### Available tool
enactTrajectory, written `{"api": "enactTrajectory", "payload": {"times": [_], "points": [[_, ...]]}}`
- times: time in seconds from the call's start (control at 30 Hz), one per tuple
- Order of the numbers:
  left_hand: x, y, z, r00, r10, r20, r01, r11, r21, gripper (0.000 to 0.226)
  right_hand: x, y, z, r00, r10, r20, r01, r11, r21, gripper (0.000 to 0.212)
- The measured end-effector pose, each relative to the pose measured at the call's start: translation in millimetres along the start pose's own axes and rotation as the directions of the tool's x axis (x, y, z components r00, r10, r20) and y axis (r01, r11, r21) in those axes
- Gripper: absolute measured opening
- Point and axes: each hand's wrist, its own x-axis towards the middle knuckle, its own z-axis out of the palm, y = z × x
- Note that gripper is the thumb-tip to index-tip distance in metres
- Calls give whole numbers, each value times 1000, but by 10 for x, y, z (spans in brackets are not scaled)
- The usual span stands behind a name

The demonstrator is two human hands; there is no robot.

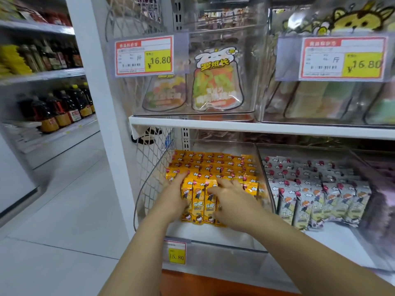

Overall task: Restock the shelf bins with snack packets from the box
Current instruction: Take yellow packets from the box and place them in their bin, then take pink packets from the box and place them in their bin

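Both hands pressed the front row of yellow packets (198, 202) in the clear bin (224, 255). The left hand (174, 195) held its fingers straight and together against the row's left end, and the right hand (233, 201) had its fingers spread flat on top. Light, crinkly and likely slippery, the packets looked best squeezed from the row's ends. Right of the fingers, grey packets (310, 199) crowded close behind the bin's wall.

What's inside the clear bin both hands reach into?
Rows of yellow snack packets sit in the clear bin; left hand and right hand touch the front row. Anything beneath is covered.
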Motion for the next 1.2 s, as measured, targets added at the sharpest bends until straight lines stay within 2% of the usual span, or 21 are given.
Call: {"api": "enactTrajectory", "payload": {"times": [0.07,0.13,0.2,0.27,0.33,0.4,0.47,0.53,0.7,0.8,0.93,1.07,1.2], "points": [[46,-88,22,1000,24,4,-23,997,-73,89,-41,5,-12,1000,-8,-15,8,1000,14,61],[51,-124,25,999,27,-20,-29,993,-114,85,-134,12,-49,998,-22,-56,24,999,37,59],[-30,-64,19,997,26,-68,-32,996,-85,73,-268,19,-82,992,-42,-121,53,995,86,54],[-153,2,23,986,65,-153,-66,998,-1,60,-450,43,-84,965,-98,-244,145,973,180,44],[-365,118,38,945,176,-274,-162,984,73,49,-691,77,-52,895,-180,-407,296,924,242,29],[-658,268,118,884,275,-379,-279,959,44,37,-988,155,36,831,-200,-519,382,884,270,20],[-977,385,298,849,315,-425,-366,929,-43,29,-1299,263,185,808,-154,-569,382,872,307,16],[-1279,457,555,849,350,-396,-410,909,-75,25,-1596,416,393,808,-96,-582,349,873,340,13],[-1687,400,1281,923,352,-155,-364,929,-61,16,-2126,897,987,904,84,-419,112,900,421,12],[-1684,251,1684,942,335,22,-335,942,-10,19,-2268,1207,1310,927,208,-311,-43,885,465,15],[-1631,-29,2084,961,206,183,-223,972,77,21,-2362,1578,1718,939,317,-134,-215,844,491,16],[-1596,-392,2279,915,-11,402,-82,974,213,33,-2350,1775,2110,945,309,111,-328,886,329,43],[-1594,-630,2357,870,-115,479,-29,959,283,40,-2341,1838,2289,914,344,215,-375,919,123,65]]}}
